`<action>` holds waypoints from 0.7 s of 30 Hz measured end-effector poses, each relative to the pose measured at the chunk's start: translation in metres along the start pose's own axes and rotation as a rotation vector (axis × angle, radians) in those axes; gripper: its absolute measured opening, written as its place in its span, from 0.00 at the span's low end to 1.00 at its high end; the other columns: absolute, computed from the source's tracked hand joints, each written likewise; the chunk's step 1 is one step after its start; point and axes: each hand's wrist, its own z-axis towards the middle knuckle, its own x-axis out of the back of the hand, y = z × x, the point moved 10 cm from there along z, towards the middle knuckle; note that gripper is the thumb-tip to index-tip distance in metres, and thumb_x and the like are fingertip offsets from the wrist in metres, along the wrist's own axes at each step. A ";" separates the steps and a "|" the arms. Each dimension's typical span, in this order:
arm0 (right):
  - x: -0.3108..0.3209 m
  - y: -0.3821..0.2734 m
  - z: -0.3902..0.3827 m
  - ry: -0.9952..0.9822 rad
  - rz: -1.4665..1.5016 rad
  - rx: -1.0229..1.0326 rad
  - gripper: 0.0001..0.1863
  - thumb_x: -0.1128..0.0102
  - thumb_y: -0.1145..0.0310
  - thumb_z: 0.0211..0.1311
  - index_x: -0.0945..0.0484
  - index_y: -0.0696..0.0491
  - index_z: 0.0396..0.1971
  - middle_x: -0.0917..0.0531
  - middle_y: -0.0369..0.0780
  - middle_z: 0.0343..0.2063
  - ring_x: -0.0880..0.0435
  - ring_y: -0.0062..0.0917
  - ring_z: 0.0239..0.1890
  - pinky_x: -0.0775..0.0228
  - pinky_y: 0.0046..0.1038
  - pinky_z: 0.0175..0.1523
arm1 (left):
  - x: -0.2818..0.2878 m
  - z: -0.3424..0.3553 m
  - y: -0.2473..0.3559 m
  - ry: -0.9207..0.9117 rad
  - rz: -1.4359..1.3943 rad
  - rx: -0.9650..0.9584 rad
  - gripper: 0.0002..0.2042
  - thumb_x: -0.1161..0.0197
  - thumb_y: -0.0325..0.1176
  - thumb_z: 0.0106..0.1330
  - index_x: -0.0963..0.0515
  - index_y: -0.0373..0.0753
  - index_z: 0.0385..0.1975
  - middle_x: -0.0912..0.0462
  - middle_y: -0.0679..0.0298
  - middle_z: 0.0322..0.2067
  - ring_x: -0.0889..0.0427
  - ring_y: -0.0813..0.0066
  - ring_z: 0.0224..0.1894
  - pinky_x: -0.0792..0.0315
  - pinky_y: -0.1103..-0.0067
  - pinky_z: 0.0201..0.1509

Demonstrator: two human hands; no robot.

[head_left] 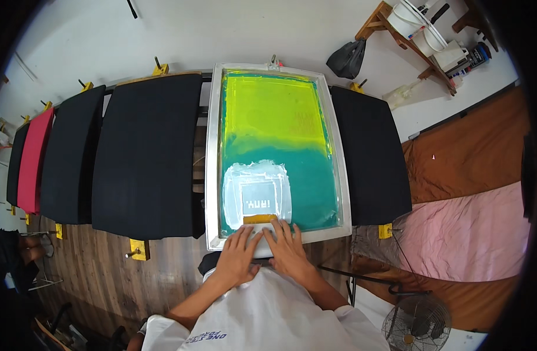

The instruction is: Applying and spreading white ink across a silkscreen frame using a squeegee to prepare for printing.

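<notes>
A screen-printing frame (pixel 213 146) with a pale metal rim lies in front of me over one of the boards. Its mesh is teal (pixel 312 187), with a yellow-green area (pixel 271 108) at the far part. A white ink patch (pixel 233 190) covers the near left of the mesh, around a small rectangular design with lettering. At the near rim, a squeegee with an amber blade (pixel 259 219) sits by the patch's lower edge. My left hand (pixel 238 254) and my right hand (pixel 287 248) hold it side by side, fingers forward and thumbs nearer me. Its handle is mostly hidden.
Black cloth-covered boards (pixel 148 155) stand to the left, with a red one (pixel 35 161) among them. Another black board (pixel 370 155) is at right. Yellow clamps (pixel 140 250) stick out below. A fan (pixel 417 324) stands lower right; a shelf (pixel 408 41) holds tubs.
</notes>
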 end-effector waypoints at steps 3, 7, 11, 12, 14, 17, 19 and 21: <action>-0.016 0.006 0.009 -0.041 -0.053 0.005 0.36 0.27 0.71 0.40 0.29 0.59 0.55 0.29 0.49 0.57 0.29 0.39 0.61 0.37 0.44 0.61 | -0.015 0.014 -0.002 -0.039 0.042 -0.036 0.44 0.28 0.35 0.47 0.41 0.36 0.67 0.37 0.47 0.64 0.37 0.48 0.67 0.43 0.61 0.71; 0.007 0.017 0.026 -0.011 0.165 -0.046 0.35 0.30 0.76 0.36 0.27 0.59 0.52 0.23 0.49 0.51 0.26 0.42 0.57 0.33 0.41 0.61 | -0.010 0.040 -0.007 0.002 0.074 -0.017 0.32 0.34 0.25 0.46 0.31 0.31 0.57 0.28 0.46 0.56 0.27 0.50 0.59 0.35 0.64 0.67; 0.004 0.029 0.044 0.062 0.182 -0.116 0.22 0.35 0.79 0.40 0.22 0.58 0.42 0.21 0.46 0.43 0.23 0.40 0.50 0.26 0.38 0.52 | -0.017 0.057 -0.026 -0.103 0.114 0.128 0.26 0.35 0.25 0.47 0.27 0.31 0.51 0.23 0.45 0.49 0.22 0.50 0.53 0.33 0.61 0.66; 0.002 0.029 0.042 0.062 0.186 -0.120 0.22 0.35 0.79 0.40 0.22 0.58 0.42 0.21 0.46 0.43 0.23 0.40 0.50 0.26 0.38 0.52 | -0.003 0.056 -0.018 0.087 0.134 0.063 0.22 0.34 0.24 0.47 0.24 0.32 0.46 0.19 0.47 0.42 0.19 0.51 0.48 0.30 0.61 0.63; 0.001 0.028 0.039 0.091 0.206 -0.099 0.17 0.36 0.79 0.41 0.19 0.57 0.37 0.19 0.48 0.39 0.20 0.43 0.47 0.25 0.40 0.49 | -0.015 0.055 -0.024 -0.010 0.098 0.063 0.20 0.35 0.24 0.47 0.23 0.33 0.43 0.18 0.48 0.39 0.18 0.51 0.45 0.28 0.61 0.58; 0.007 0.036 0.051 -0.106 0.278 -0.135 0.14 0.38 0.79 0.39 0.17 0.59 0.32 0.17 0.51 0.33 0.18 0.47 0.40 0.25 0.43 0.47 | -0.001 0.070 -0.025 -0.225 -0.044 0.071 0.12 0.36 0.25 0.47 0.20 0.34 0.34 0.17 0.47 0.27 0.16 0.46 0.33 0.21 0.60 0.43; 0.022 0.042 0.066 -0.100 0.270 -0.122 0.11 0.39 0.77 0.40 0.17 0.58 0.28 0.16 0.52 0.27 0.17 0.50 0.35 0.24 0.45 0.42 | 0.009 0.088 -0.029 -0.337 -0.075 0.030 0.10 0.38 0.25 0.47 0.19 0.34 0.31 0.17 0.44 0.27 0.16 0.44 0.34 0.22 0.60 0.42; 0.037 0.052 0.083 -0.020 0.289 -0.139 0.10 0.38 0.77 0.41 0.17 0.57 0.28 0.16 0.51 0.27 0.16 0.50 0.34 0.23 0.45 0.42 | 0.029 0.109 -0.035 -0.225 -0.036 0.017 0.11 0.39 0.24 0.47 0.19 0.35 0.33 0.16 0.45 0.29 0.16 0.44 0.35 0.22 0.60 0.42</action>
